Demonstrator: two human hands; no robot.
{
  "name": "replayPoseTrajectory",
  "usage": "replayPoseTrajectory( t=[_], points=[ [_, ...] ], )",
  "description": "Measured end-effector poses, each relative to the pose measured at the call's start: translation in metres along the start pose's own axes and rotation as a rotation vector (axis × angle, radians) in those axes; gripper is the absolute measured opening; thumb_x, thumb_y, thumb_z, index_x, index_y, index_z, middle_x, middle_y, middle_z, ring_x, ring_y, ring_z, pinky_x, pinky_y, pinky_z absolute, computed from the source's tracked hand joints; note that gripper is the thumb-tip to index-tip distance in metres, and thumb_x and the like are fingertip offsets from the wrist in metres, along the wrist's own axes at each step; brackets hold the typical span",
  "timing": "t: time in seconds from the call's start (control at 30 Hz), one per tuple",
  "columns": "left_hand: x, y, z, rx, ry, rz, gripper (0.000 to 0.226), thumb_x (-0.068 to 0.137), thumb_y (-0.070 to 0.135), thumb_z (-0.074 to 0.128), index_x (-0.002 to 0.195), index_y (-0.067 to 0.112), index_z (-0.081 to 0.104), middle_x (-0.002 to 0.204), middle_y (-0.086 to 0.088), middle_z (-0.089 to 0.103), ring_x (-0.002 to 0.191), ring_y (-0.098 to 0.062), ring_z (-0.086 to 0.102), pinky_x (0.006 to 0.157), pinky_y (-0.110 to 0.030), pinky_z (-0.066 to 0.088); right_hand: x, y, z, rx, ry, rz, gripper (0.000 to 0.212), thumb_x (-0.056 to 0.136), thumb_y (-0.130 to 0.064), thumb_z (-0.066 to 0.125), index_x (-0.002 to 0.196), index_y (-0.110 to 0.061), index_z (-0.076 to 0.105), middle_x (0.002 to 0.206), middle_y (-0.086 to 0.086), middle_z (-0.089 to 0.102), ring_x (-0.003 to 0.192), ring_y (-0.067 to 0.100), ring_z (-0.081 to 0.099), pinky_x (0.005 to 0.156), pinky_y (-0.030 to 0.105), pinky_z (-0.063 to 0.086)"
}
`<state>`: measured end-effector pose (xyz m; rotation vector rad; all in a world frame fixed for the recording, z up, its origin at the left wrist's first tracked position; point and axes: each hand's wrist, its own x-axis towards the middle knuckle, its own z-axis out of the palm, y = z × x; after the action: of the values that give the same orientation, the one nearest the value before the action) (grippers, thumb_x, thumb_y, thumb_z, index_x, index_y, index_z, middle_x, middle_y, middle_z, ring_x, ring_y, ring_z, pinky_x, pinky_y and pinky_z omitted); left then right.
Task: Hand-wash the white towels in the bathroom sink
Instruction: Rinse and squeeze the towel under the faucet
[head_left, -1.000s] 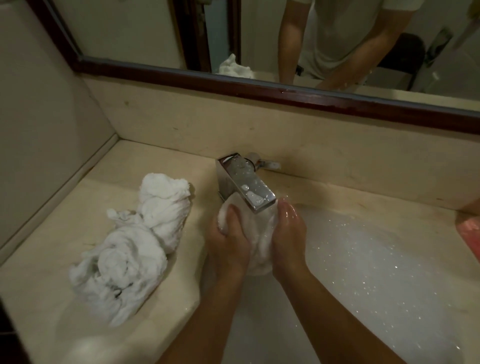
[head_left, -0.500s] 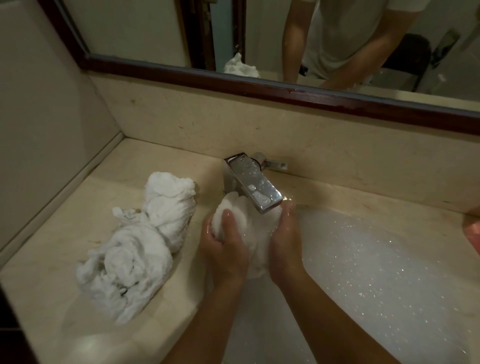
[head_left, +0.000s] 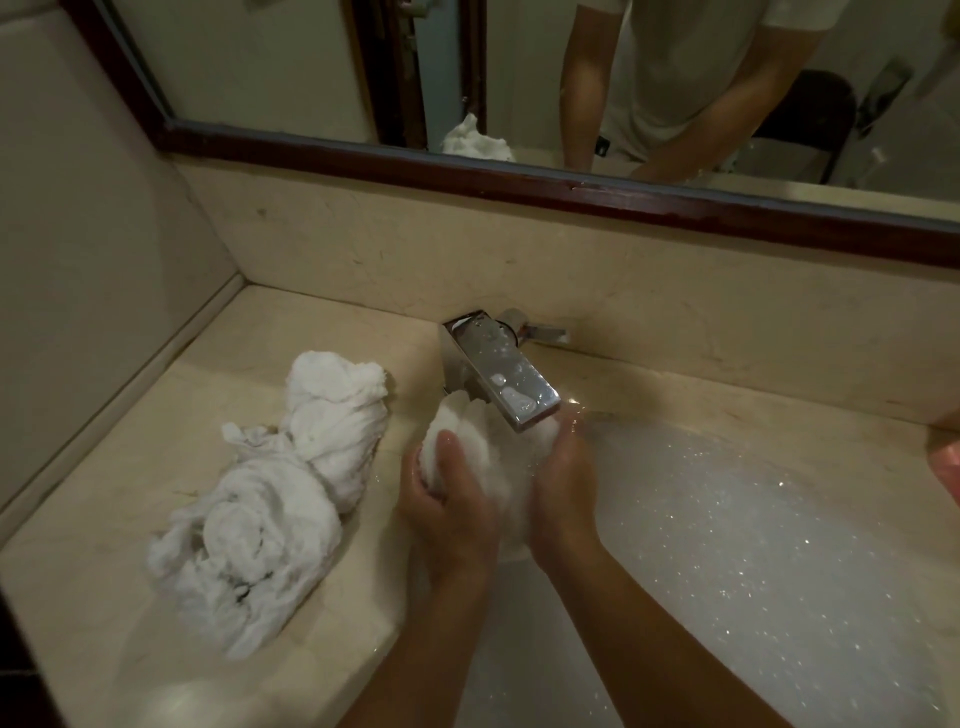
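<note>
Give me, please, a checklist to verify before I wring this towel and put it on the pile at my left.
1. Grip: left hand and right hand both hold the towel: ok.
2. Towel is under the faucet spout: ok.
3. Water running: cannot tell.
4. Towel is over the foamy sink, not the counter: ok.
5. Soap rinsed out of the towel: cannot tell.
6. Bare counter in front of the towel pile: ok.

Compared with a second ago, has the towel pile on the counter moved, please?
No; the towel pile keeps its place and shape left of the faucet.
</note>
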<state>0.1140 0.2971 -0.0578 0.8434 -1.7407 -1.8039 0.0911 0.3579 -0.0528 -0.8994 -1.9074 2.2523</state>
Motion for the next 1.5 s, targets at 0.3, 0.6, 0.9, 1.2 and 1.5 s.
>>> replayPoseTrajectory(
  t=[0.3,0.6,0.9,1.2,1.5],
  points=[
    [-0.015,-0.008,0.026,0.071,-0.162,-0.072,0.031,0.103,0.047,0.050,0.081,0.031,0.064,0.085,0.012,0.068,0.081,-0.005,0.062,0.071,-0.019,0.044,0.000,-0.010,-0.032,0.036,0.232,-0.059,0.044,0.112,-0.034,0.040,0.097,-0.022,0.079,0.089,-0.004,0.079,0.087,0.014,0.075,0.080,0.032,0.058],
    [-0.019,-0.009,0.033,0.024,-0.202,-0.085,0.018,0.103,0.030,0.056,0.105,0.035,0.074,0.096,0.019,0.076,0.094,0.001,0.070,0.079,-0.019,0.054,-0.007,-0.007,-0.038,0.034,0.203,-0.051,0.035,0.107,-0.041,0.042,0.109,-0.040,0.077,0.115,-0.007,0.076,0.112,0.019,0.071,0.099,0.046,0.057],
    [0.001,-0.003,0.030,-0.012,-0.005,0.026,0.038,0.110,0.024,0.051,0.073,0.024,0.060,0.069,0.011,0.060,0.063,0.007,0.055,0.064,-0.011,0.042,0.013,-0.013,-0.015,0.084,0.093,0.007,0.044,0.114,-0.040,0.037,0.102,-0.024,0.077,0.104,-0.005,0.078,0.100,0.010,0.072,0.082,0.029,0.052],
    [0.005,-0.014,0.004,-0.024,0.124,0.098,0.044,0.096,0.043,0.049,0.090,0.002,0.064,0.079,0.000,0.065,0.071,0.001,0.059,0.069,-0.017,0.046,0.007,-0.005,-0.014,-0.123,-0.181,-0.021,0.042,0.115,-0.017,0.033,0.085,-0.020,0.063,0.063,-0.022,0.068,0.060,-0.012,0.060,0.062,0.008,0.046],
    [-0.020,-0.027,0.008,-0.009,-0.008,0.068,0.042,0.091,0.055,0.052,0.083,0.015,0.062,0.073,0.002,0.066,0.067,-0.008,0.062,0.064,-0.028,0.052,0.006,0.003,-0.034,0.093,0.011,0.014,0.046,0.112,-0.029,0.043,0.084,-0.017,0.078,0.073,-0.001,0.077,0.067,0.013,0.072,0.063,0.028,0.055]
  ],
)
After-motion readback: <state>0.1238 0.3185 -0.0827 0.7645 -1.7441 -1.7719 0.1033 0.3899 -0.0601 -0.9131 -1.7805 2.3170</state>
